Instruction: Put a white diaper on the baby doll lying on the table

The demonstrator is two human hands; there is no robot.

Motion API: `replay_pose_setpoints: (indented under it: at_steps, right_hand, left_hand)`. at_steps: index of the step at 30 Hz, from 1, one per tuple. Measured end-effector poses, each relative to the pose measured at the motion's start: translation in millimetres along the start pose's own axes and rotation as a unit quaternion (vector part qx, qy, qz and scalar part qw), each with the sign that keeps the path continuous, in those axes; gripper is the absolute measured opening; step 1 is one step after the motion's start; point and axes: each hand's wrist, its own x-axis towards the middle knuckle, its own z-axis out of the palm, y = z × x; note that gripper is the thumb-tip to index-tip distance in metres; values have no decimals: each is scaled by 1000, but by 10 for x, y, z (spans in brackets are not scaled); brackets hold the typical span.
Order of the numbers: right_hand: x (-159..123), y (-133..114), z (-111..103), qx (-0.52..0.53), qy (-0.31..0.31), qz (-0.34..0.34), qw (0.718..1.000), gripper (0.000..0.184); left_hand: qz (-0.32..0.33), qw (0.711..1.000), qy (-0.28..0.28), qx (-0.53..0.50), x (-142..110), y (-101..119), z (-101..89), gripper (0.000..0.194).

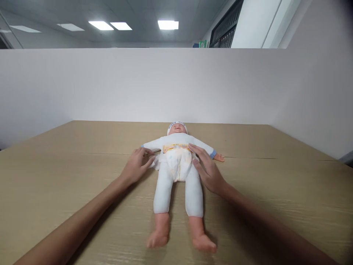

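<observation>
A baby doll (pixel 178 173) in a white suit and white cap lies on its back on the wooden table (pixel 275 191), feet toward me. A white diaper (pixel 179 162) with a yellow patterned waistband is around its hips. My left hand (pixel 137 165) is beside the doll's hip, fingers pinched on the diaper's left side flap. My right hand (pixel 206 167) lies with fingers stretched flat along the diaper's right side, fingertips at the waistband.
A white partition wall (pixel 110 84) stands along the table's far edge and continues down the right side. The table surface spreads wide on both sides of the doll. Ceiling lights show above the partition.
</observation>
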Motion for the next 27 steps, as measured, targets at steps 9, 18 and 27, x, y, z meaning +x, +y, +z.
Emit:
replay_pose_setpoints:
  at_steps: [9,18,27]
  right_hand:
    - [778,-438,382,-160,-72,83,981,18]
    - [778,-322,433,-149,-93,120,977,31]
    - [822,-206,514,-184,-55,121,974,36]
  left_hand:
    - [-127,982,-126,-59,105,-81,-73,42]
    - [-69,950,-116,-281,609,516,-29,48]
    - [-51,933,-52,-352,536,557,236,41]
